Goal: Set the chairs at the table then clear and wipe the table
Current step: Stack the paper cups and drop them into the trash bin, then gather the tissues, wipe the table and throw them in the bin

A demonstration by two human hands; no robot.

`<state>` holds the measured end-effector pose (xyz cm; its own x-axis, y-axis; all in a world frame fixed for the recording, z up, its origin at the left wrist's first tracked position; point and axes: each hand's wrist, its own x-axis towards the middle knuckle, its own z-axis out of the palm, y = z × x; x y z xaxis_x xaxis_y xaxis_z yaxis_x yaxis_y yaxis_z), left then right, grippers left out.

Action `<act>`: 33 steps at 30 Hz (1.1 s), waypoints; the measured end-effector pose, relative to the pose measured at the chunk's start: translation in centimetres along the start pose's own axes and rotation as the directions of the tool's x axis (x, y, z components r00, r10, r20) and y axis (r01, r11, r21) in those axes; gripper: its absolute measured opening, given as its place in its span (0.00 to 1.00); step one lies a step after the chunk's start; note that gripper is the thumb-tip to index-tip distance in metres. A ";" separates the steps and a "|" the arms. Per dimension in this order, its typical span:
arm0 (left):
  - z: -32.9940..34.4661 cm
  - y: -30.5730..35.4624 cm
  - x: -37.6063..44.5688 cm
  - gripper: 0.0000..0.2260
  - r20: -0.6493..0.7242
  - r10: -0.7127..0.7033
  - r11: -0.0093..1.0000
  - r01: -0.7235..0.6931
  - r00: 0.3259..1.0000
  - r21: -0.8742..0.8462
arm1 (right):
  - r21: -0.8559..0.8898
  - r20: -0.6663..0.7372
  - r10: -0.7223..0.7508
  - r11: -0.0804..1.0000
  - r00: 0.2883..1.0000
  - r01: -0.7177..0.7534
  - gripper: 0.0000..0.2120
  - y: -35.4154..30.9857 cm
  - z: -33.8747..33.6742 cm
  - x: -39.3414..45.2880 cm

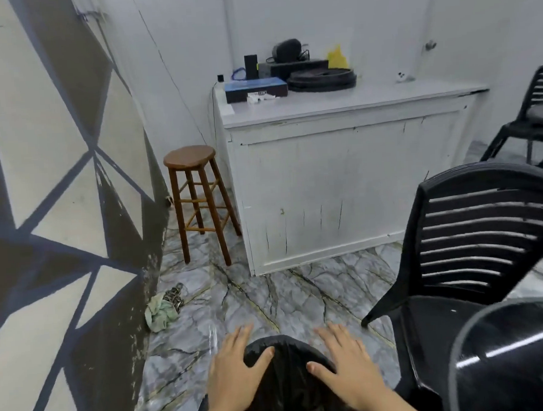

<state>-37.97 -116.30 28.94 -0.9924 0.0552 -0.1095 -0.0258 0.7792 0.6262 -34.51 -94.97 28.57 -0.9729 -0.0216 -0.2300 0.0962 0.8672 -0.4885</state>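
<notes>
My left hand (233, 363) and my right hand (344, 356) lie with straight fingers on either side of a rounded black object (286, 372) at the bottom of the view, both thumbs touching its top. What the object is I cannot tell. A black slatted plastic chair (475, 240) stands just right of my hands, its back toward me. A glossy dark round table top (511, 349) with a grey rim shows at the bottom right, partly over that chair's seat. A second black chair (538, 116) stands at the far right edge.
A white cabinet (342, 185) ahead carries boxes and black gear at its back. A wooden stool (196, 194) stands left of it by the patterned wall (56, 186). A pale green rag (160, 312) and a chain lie on the marbled floor.
</notes>
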 end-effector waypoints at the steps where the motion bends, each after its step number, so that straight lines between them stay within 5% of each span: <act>1: -0.5 1.1 0.2 0.30 -0.005 0.042 0.999 -0.042 0.999 0.004 | 0.003 -0.024 0.006 1.000 1.000 -0.006 0.57 -0.1 -1.3 -0.5; 8: -0.8 9.4 0.6 0.31 0.036 0.305 0.952 -0.304 0.952 -0.039 | -0.026 -0.225 0.094 0.994 0.970 -0.102 0.57 2.1 -8.6 -5.0; 18: 6.0 22.9 -2.3 0.34 0.133 0.601 0.799 -0.591 0.788 -0.109 | 0.063 -0.470 0.318 0.943 0.824 -0.327 0.32 11.7 -14.9 -15.3; 27: 15.5 34.0 -9.6 0.36 0.210 0.776 0.627 -0.765 0.595 -0.150 | 0.149 -0.504 0.529 0.831 0.682 -0.535 0.39 21.5 -18.0 -27.0; 33: 21.5 39.2 -15.0 0.38 0.281 0.814 0.569 -0.793 0.508 -0.216 | 0.234 -0.511 0.638 0.749 0.577 -0.620 0.32 27.6 -18.5 -34.6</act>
<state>-21.47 -73.14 38.53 -0.4913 0.8380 0.2373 0.7469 0.2652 0.6098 -2.07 -61.04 38.61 -0.6070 0.7946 -0.0141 0.7246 0.5460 -0.4205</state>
